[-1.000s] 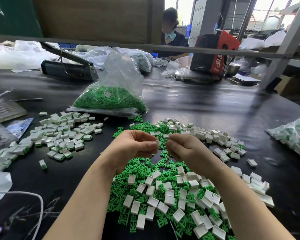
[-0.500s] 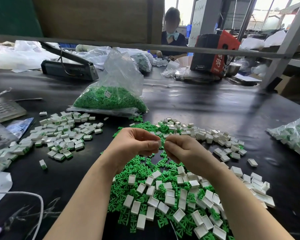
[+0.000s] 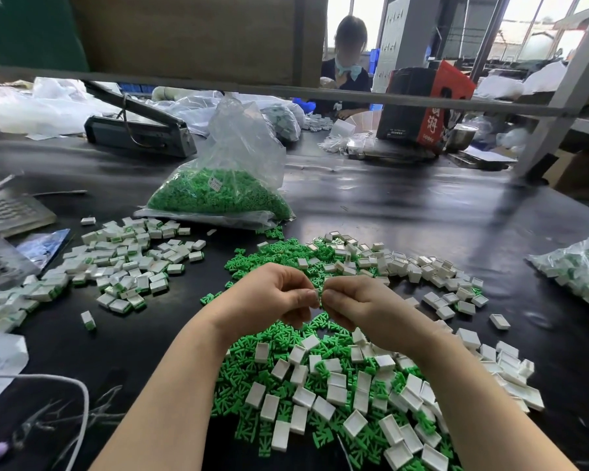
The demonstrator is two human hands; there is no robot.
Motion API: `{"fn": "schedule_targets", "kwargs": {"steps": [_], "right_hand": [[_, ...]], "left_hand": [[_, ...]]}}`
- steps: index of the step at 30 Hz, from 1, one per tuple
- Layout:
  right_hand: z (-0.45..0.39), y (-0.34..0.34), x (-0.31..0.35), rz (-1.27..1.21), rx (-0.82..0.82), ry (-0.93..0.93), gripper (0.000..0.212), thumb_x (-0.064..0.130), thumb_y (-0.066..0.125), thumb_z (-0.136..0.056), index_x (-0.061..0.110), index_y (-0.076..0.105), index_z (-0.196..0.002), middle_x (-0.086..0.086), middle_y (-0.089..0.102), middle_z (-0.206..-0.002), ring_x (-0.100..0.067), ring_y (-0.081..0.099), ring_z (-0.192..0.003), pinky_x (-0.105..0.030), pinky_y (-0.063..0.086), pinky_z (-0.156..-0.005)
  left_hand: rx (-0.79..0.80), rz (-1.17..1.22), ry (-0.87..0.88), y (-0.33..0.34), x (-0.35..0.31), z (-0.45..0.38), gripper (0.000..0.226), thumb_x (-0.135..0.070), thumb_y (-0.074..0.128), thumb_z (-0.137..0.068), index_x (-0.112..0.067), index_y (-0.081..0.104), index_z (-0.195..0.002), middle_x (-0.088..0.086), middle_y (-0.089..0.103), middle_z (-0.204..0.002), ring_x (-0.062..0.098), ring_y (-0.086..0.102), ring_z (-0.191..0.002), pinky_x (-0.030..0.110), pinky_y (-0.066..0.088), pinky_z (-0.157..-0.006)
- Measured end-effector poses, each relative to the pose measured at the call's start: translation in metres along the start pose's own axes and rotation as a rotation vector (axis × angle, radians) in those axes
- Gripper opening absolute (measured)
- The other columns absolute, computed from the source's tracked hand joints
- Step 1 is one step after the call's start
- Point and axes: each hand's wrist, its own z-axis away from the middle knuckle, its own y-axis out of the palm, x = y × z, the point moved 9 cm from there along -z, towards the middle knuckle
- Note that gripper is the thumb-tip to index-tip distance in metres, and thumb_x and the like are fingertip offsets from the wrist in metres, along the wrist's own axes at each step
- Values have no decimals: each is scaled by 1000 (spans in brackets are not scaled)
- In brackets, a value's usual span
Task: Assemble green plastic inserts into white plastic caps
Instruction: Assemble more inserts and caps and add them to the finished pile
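Observation:
My left hand [image 3: 269, 299] and my right hand [image 3: 357, 309] meet fingertip to fingertip above the black table, pinching one small white cap [image 3: 318, 294] between them; most of it is hidden by the fingers, and no green insert shows in it. Below and behind the hands lies a mixed heap of loose green inserts [image 3: 279, 334] and empty white caps [image 3: 301, 394]. A pile of assembled caps [image 3: 130, 266] with green showing lies to the left.
A clear bag of green inserts [image 3: 225, 192] stands behind the heap. A bag of parts [image 3: 582, 270] lies at the right edge, a heat sealer [image 3: 140, 132] at the back left, a keyboard [image 3: 4, 212] far left. Another person [image 3: 347, 66] works across the table.
Both hands have stayed together at the same spot, with the fingertips closing a little tighter on the cap. The piles have not moved.

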Motion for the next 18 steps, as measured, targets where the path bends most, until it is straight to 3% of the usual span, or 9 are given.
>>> {"fn": "schedule_targets", "kwargs": {"steps": [9,18], "right_hand": [[0,1,0,106,33,1,35,17,52,-99,26,50,-65,17,47,-53,-4,38,-53,-28,35,-57],[1,3,4,182,64,-11,38,18,52,-99,31,49,-64,22,50,-57,-2,41,-55,-21,33,-56]], "left_hand": [[-13,-132,64,0,-4,-3,17,-12,66,-91,-18,71,-76,-4,65,-58,9,60,-56,22,50,-59],[-8,-195,83,2,-4,-3,19,-13,67,-90,-21,71,-73,-2,65,-61,7,58,-57,22,51,-60]]}}
